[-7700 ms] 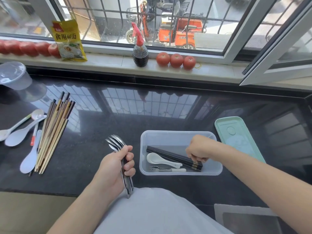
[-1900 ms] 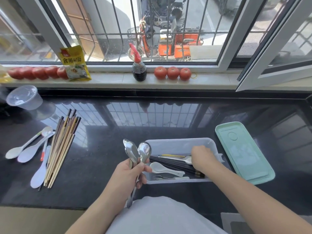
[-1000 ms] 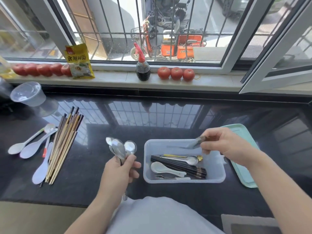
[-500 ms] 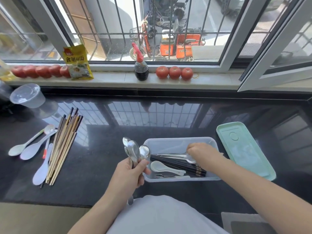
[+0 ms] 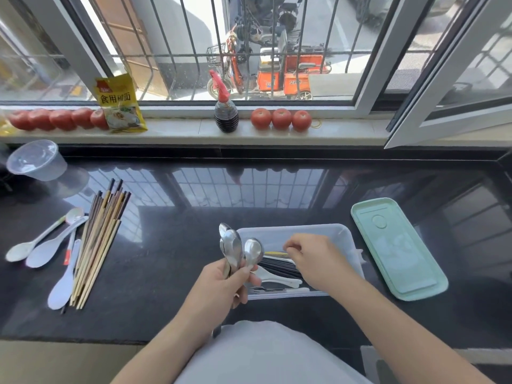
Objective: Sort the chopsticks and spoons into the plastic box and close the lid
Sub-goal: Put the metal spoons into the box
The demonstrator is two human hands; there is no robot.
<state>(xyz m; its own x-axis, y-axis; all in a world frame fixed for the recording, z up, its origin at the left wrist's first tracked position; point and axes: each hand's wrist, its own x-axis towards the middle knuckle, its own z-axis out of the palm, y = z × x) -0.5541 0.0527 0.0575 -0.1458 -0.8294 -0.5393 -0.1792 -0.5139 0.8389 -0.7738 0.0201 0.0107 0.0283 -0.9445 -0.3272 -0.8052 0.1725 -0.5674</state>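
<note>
Leftmost, on the surface (image 5: 171,273): white spoons (image 5: 52,246) and a chopstick bundle (image 5: 97,245), lying side by side, not yet sorted.

Centre-left: my left hand (image 5: 221,284), fingers closed around the handles of several steel spoons (image 5: 238,249), bowls up, just beside the box's left wall.

Centre: the clear box (image 5: 352,245), open, holding dark chopsticks (image 5: 279,266), a white spoon (image 5: 277,277), a fork (image 5: 273,289) and a gold-handled piece I cannot identify.

Centre-right: my right hand (image 5: 313,259) over the box, fingertips pinched together low over the contents; whether they hold anything, I cannot tell.

Right: green lid (image 5: 396,248), flat, just beside the box.

Step, as I judge it: feeding steel spoons in singly. Best laid parallel to the chopsticks, bowls nested one way, kept below the rim so the lid can seat.
</note>
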